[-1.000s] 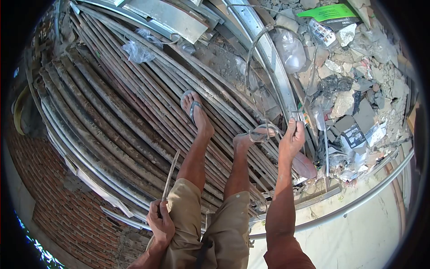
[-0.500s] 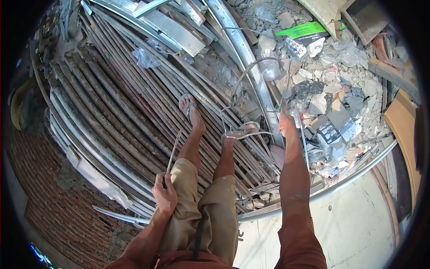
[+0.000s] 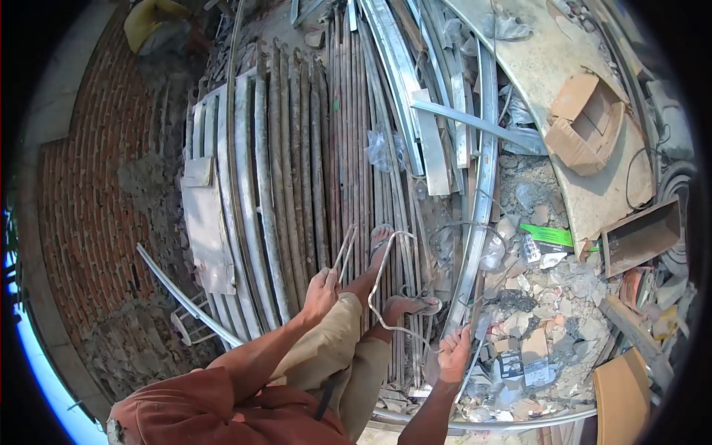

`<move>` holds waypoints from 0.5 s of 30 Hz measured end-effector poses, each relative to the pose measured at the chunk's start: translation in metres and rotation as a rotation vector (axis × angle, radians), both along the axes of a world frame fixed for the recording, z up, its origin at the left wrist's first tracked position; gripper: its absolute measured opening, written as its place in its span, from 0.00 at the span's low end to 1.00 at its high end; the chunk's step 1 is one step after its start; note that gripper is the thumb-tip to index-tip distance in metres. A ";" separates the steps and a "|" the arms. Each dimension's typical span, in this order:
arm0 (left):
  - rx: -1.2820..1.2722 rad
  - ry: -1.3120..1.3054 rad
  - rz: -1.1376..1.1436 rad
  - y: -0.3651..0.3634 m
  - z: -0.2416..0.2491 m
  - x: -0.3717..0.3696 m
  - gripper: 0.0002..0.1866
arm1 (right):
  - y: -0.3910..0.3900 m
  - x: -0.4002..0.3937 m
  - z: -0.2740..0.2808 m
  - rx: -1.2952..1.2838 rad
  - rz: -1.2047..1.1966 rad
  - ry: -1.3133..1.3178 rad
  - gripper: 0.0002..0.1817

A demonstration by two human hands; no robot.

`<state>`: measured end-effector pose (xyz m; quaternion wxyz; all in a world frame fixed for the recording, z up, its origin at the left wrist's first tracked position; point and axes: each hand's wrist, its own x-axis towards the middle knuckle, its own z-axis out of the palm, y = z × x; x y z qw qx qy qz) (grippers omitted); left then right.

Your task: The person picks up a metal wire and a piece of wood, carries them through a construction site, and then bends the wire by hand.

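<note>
My left hand is closed around a thin light rod or folded wire, whose upper part sticks up past the fingers, above my thigh. My right hand is closed on the lower end of a pale bent wire. That wire curves up and over beside my sandalled foot. Whether the two pieces are joined cannot be made out. Long metal pipes lie side by side under my feet.
A silver metal channel runs beside rubble. An open cardboard box sits on a pale board at upper right. A brick wall stands at left. A curved pipe crosses the bottom.
The view has swung round, so the pipes now run nearly upright and more brick wall shows. The bent wire now stretches as a long curve up from my right hand. Both hands stay closed.
</note>
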<state>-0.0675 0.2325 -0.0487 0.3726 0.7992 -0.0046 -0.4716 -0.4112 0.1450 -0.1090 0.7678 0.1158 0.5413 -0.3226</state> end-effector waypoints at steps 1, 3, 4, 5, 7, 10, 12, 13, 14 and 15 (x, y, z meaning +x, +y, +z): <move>-0.057 0.035 0.006 -0.019 0.015 -0.001 0.20 | -0.016 0.001 0.033 -0.087 0.027 0.027 0.17; -0.248 0.163 0.051 -0.053 0.049 -0.003 0.23 | -0.041 0.001 0.097 -0.249 0.084 0.064 0.16; -0.320 0.234 0.077 -0.070 0.072 -0.003 0.24 | -0.053 0.003 0.129 -0.325 0.122 0.068 0.16; -0.388 0.257 0.084 -0.084 0.088 -0.006 0.24 | -0.064 0.009 0.164 -0.386 0.129 0.121 0.16; -0.504 0.340 0.091 -0.106 0.126 -0.010 0.25 | -0.078 0.031 0.234 -0.490 0.160 0.204 0.16; -0.667 0.436 0.012 -0.122 0.197 -0.007 0.25 | -0.085 0.041 0.299 -0.618 0.180 0.245 0.16; -0.681 0.390 0.004 -0.129 0.242 0.002 0.25 | -0.089 0.050 0.327 -0.675 0.188 0.261 0.16; -0.703 0.375 0.034 -0.127 0.246 0.007 0.25 | -0.092 0.054 0.338 -0.731 0.183 0.261 0.15; -0.761 0.406 -0.020 -0.125 0.244 0.013 0.26 | -0.095 0.056 0.348 -0.783 0.179 0.261 0.15; -0.820 0.430 -0.081 -0.124 0.246 0.021 0.26 | -0.100 0.057 0.360 -0.770 0.226 0.168 0.17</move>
